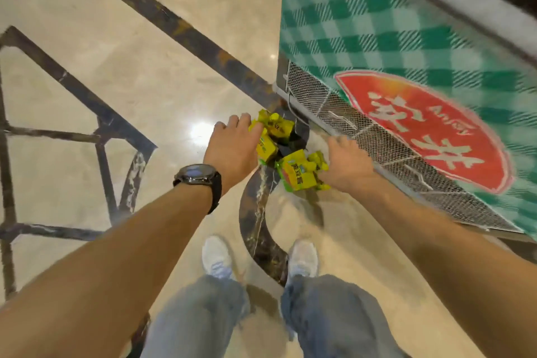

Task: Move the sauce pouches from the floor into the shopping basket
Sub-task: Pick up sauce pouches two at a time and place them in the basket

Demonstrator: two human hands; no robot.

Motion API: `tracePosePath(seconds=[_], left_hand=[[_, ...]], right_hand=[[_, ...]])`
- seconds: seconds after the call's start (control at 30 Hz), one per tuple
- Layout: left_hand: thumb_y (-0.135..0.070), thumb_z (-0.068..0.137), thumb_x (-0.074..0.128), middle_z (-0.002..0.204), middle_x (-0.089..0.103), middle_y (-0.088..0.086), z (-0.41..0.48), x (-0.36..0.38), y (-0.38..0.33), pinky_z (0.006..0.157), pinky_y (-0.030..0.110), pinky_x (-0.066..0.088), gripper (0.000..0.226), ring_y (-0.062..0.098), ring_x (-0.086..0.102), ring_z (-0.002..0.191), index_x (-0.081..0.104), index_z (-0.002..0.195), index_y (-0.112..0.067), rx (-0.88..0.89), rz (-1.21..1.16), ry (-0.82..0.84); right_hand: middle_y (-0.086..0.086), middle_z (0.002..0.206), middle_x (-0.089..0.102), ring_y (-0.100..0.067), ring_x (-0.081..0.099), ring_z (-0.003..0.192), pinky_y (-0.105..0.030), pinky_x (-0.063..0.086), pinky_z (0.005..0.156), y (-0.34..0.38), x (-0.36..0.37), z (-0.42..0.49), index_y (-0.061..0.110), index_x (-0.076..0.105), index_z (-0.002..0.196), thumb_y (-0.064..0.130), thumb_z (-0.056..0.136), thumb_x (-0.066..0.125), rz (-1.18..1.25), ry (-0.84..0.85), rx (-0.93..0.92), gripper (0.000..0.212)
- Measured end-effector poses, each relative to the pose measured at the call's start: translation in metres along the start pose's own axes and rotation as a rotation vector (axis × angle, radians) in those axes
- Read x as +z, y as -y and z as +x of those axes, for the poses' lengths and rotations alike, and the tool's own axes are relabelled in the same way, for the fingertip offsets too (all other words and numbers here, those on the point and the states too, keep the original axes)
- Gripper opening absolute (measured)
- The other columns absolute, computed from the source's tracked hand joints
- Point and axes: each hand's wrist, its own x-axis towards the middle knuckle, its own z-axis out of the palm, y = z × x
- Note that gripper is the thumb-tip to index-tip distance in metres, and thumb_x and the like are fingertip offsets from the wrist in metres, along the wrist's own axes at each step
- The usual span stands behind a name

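Observation:
Several yellow-green sauce pouches are bunched low over the floor in front of my feet. My left hand [232,148], with a dark watch on the wrist, curls its fingers over the upper bunch of pouches [274,128]. My right hand [348,164] grips the lower bunch of pouches [299,173] from the right, and its fingertips are hidden behind them. A shadow lies on the floor under the lower bunch. No shopping basket is in view. The frame is blurred by motion.
A cabinet with a green checked side and a red logo [421,131] stands close on the right, with a metal mesh grille [377,142] along its base. The beige marble floor [145,67] has dark inlay bands. My two white shoes [215,259] stand below the hands.

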Motion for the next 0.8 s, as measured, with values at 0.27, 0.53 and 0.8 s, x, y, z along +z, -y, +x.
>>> tracePosePath(seconds=[0.27,0.53,0.8], left_hand=[[0.012,0.07,0.056,0.155,0.035,0.023,0.127,0.23,0.04,0.108,0.058,0.034,0.088,0.042,0.035,0.141,0.037,0.151,-0.015,0.214,0.128,-0.265],[-0.012,0.082,0.074,0.128,0.06,0.023,0.198,0.282,0.06,0.107,0.056,0.038,0.06,0.043,0.055,0.12,0.048,0.136,-0.008,0.376,0.133,-0.457],[-0.043,0.094,0.064,0.108,0.07,0.009,0.182,0.259,0.041,0.071,0.038,0.043,0.043,0.034,0.067,0.095,0.056,0.123,-0.012,0.367,0.35,-0.31]], right_hand=[[-0.008,0.131,0.057,-0.03,0.047,0.128,-0.048,0.024,0.111,0.002,0.17,0.167,0.021,0.041,0.138,0.045,0.084,0.064,-0.318,-0.151,-0.082,0.063],[-0.013,0.117,0.064,-0.037,0.062,0.108,-0.042,0.054,0.08,-0.004,0.216,0.209,0.024,0.044,0.136,0.012,0.077,0.066,-0.273,-0.326,-0.192,0.064],[-0.013,0.106,0.063,-0.038,0.061,0.1,-0.047,0.054,0.078,-0.006,0.216,0.196,0.029,0.035,0.139,0.004,0.082,0.062,-0.165,-0.319,-0.206,0.068]])
